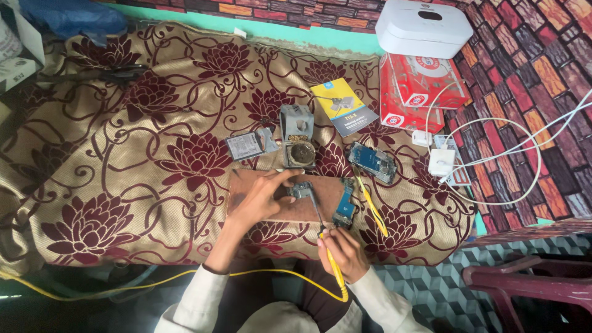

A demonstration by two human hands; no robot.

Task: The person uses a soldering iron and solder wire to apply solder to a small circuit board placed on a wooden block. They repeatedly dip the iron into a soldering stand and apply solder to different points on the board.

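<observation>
Woven floral cloth [154, 154] looks matt and coarse; the wooden board [246, 191] is dull brown; at two o'clock, a glossy white plastic box [425, 28].

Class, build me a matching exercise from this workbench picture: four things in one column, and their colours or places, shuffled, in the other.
Things:
1. soldering iron
2. white case
3. red box
4. wooden board

Places and colours:
A. under the left hand
B. top right, against the brick-patterned wall
C. yellow-handled, in the right hand
D. just below the white case

Pairs: 1-C, 2-B, 3-D, 4-A
</observation>
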